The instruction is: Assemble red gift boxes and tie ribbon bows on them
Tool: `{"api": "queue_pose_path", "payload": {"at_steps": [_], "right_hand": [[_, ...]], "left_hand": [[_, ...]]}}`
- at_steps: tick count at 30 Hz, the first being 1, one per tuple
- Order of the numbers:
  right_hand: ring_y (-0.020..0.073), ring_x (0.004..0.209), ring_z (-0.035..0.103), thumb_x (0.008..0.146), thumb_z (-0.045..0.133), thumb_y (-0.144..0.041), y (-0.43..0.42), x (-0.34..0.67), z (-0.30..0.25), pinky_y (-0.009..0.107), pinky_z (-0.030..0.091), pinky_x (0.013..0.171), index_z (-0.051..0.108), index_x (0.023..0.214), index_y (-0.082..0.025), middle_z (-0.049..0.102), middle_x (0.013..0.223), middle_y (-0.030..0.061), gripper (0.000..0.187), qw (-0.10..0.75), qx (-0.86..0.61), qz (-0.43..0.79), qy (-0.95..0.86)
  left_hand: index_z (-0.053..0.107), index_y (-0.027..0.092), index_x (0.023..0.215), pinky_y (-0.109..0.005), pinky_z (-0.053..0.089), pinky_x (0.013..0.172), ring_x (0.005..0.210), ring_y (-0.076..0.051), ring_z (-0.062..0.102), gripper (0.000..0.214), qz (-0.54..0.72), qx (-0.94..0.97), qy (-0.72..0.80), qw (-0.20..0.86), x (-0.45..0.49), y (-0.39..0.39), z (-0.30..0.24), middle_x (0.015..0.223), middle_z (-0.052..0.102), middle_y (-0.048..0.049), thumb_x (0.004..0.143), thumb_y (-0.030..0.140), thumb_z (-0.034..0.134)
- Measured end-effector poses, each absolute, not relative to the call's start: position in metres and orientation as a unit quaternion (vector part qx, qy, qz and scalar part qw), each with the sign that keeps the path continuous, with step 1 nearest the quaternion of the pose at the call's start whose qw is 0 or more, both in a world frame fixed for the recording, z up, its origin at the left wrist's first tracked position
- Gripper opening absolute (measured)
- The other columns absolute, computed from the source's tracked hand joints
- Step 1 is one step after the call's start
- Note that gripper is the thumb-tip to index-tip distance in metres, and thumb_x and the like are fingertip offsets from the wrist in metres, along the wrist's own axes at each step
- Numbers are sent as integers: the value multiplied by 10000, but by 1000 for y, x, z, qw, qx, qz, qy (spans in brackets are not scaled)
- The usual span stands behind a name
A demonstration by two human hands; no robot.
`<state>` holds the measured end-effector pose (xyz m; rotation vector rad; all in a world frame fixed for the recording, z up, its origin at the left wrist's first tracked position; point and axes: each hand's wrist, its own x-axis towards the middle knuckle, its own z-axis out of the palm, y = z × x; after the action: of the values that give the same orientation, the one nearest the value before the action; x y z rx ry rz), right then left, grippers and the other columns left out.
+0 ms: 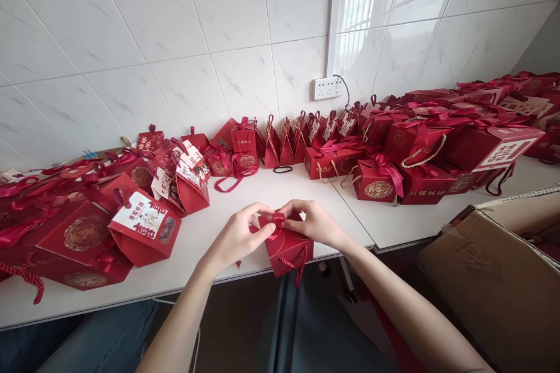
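Note:
A small red gift box (286, 247) with a rope handle stands at the near edge of the white table (245, 192). Both my hands are at its top. My left hand (242, 232) pinches one side of the red ribbon bow (277, 220) on the box. My right hand (311, 221) pinches the other side of the same bow. The fingers of both hands are closed on the ribbon.
Many red gift boxes crowd the table: a pile (87, 215) at left, a row (284, 143) along the tiled wall, more (437, 145) at right. A black hair tie (283, 169) lies mid-table. A wall socket (327, 88) sits above. An open cardboard box (499, 268) stands at lower right.

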<state>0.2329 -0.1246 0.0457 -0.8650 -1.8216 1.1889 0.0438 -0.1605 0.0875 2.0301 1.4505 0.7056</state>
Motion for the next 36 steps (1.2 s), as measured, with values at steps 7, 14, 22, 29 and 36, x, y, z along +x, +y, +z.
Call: {"api": "queue_pose_path", "payload": {"at_steps": [7,14,22,29,36], "right_hand": [[127,733,575,742,613,-189,-125,230,42,274,428,719,660,805,-169,676,813,8,81,397,-365,437,-720],[140,750,589,766,599,-195,-127,230,42,280,445,735,683,818,-182,702,839,16,100,406,-368,412,-728],[166,818,601,783,567,-151,-128,229,44,295,448,777,705,811,-206,712,847,16,151,395,-381,370,-749],[171,820,579,792,575,-113,-127,232,43,286,447,766,697,762,-206,698,814,18,157,386,-342,344,-785],[184,849,567,817,597,-152,-123,235,42,298,448,799,715,778,-211,692,828,32,137,371,-304,327,-814]], "left_hand": [[600,241,783,-249,455,642,743,-166,602,140,148,790,576,148,27,-175,104,901,629,7,785,378,571],[622,246,779,-249,426,632,699,-159,597,203,153,824,533,114,45,-179,120,872,623,2,862,330,457],[665,258,867,-251,415,631,732,-174,596,258,147,843,489,170,63,-162,133,862,678,6,884,316,414],[652,256,834,-253,459,668,821,-197,625,242,164,827,493,216,60,-136,127,881,686,6,860,394,455],[664,206,810,-273,477,767,773,-169,604,263,210,816,448,299,52,-118,112,825,674,-18,831,426,523]]}}
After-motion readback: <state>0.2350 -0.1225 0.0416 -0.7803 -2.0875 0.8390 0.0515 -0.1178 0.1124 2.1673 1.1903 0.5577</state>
